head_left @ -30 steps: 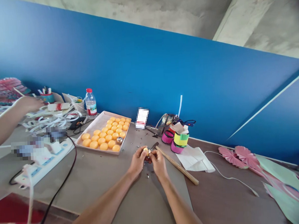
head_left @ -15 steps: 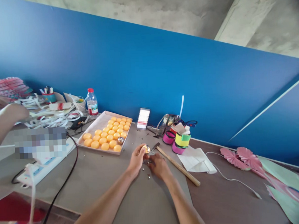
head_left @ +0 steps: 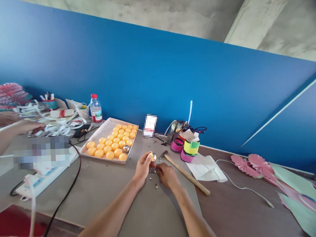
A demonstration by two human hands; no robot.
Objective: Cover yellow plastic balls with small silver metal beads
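Observation:
My left hand (head_left: 144, 168) is closed around an orange ball (head_left: 153, 156) with shiny silver pieces on it, held just above the table. Close by on the right, my right hand (head_left: 166, 173) has its fingers curled together below the ball; whatever is in them is too small to make out. Small shiny metal pieces (head_left: 152, 170) lie on the table under and between the hands. To the left, a shallow tray (head_left: 102, 127) holds several orange balls (head_left: 108, 148) and one silver-covered ball (head_left: 126, 148). A hammer (head_left: 186, 172) with a wooden handle lies right of my right hand.
Magenta and yellow containers (head_left: 190, 148) stand behind the hammer, beside white paper (head_left: 207, 168). A water bottle (head_left: 95, 109) is behind the tray. Power strip (head_left: 48, 177) and cables are at left, where another person's hands (head_left: 28, 126) work among white strips. A blue partition (head_left: 145, 69) closes the back.
My right hand's fingers have drawn together and lifted slightly from the metal pieces toward the ball. My left hand keeps hold of the ball. The other person's arm has shifted right.

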